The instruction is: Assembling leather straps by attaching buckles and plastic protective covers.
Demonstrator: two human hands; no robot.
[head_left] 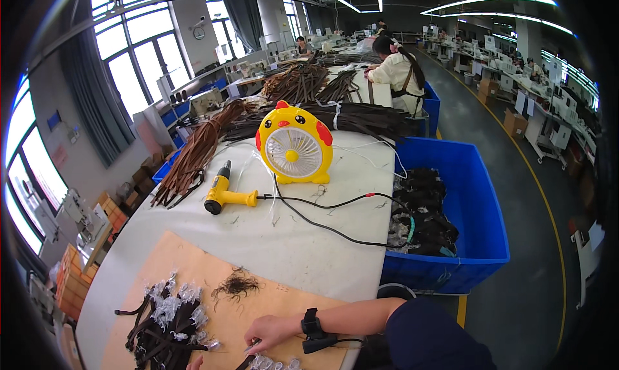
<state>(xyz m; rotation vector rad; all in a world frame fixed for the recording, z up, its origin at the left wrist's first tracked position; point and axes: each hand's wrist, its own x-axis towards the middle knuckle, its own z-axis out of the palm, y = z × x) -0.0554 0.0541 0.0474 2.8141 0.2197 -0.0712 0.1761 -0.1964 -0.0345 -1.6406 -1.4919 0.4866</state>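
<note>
My right hand (274,331) is closed low over the brown paper sheet (171,257), with a small silvery metal tool (254,345) poking out of its fingers; its exact kind is hidden. Just below that tool lies the end of a dark strap (245,362). Of my left hand (195,363) only a bit of finger shows at the bottom edge, so its grip is hidden. Beside it is a heap of short dark straps (161,334) with clear plastic pieces on them. More clear plastic pieces (274,363) sit under my right wrist. Dark thread scraps (236,284) form a small pile on the paper.
A yellow heat gun (225,197) lies on the white table (309,241), its black cable trailing right. Behind it stands a chick-shaped yellow fan (293,144). Bundles of brown straps (206,144) lie farther back. A blue bin (480,209) adjoins the right edge. A person (401,77) works beyond.
</note>
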